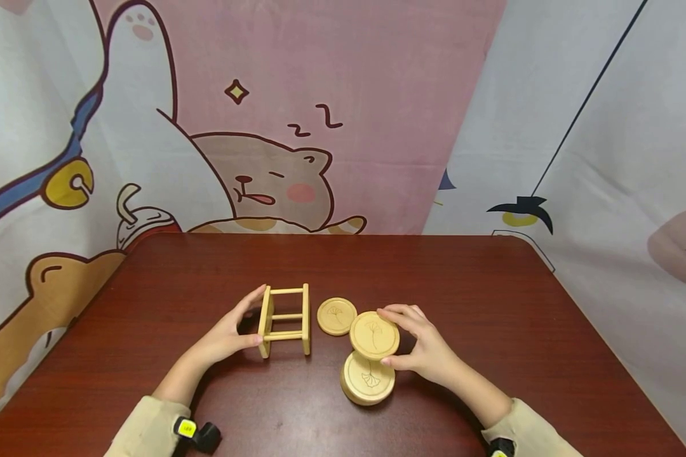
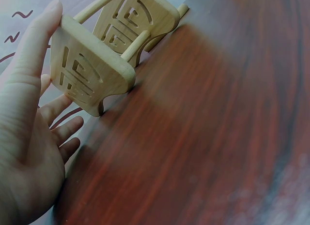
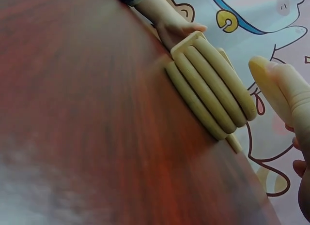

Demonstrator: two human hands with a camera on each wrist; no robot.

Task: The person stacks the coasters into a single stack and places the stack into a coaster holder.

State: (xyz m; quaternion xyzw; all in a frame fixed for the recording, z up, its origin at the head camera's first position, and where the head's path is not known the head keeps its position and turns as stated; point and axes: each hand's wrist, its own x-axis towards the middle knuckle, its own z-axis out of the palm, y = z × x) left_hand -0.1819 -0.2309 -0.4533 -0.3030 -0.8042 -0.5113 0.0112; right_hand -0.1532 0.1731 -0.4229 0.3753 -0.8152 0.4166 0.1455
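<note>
A small light-wood coaster rack (image 1: 305,317), two side panels joined by rods, stands on the table. My left hand (image 1: 225,337) grips its left panel, thumb on the near edge and fingers at the far edge. The left wrist view shows cut-out slots in that panel (image 2: 87,65). With thumb and fingers my right hand (image 1: 425,348) pinches the rim of a round wooden coaster (image 1: 374,336). That coaster is raised over a stack of several coasters (image 1: 368,381), overlapping it in the head view. One more coaster (image 1: 336,317), engraved with a leaf, lies flat between rack and stack.
The dark red-brown table (image 1: 434,273) stretches beyond both hands to its far edge. Behind it hangs a cloth (image 1: 389,114) printed with cartoon animals. Each sleeve carries a black wrist device, such as the left one (image 1: 206,437).
</note>
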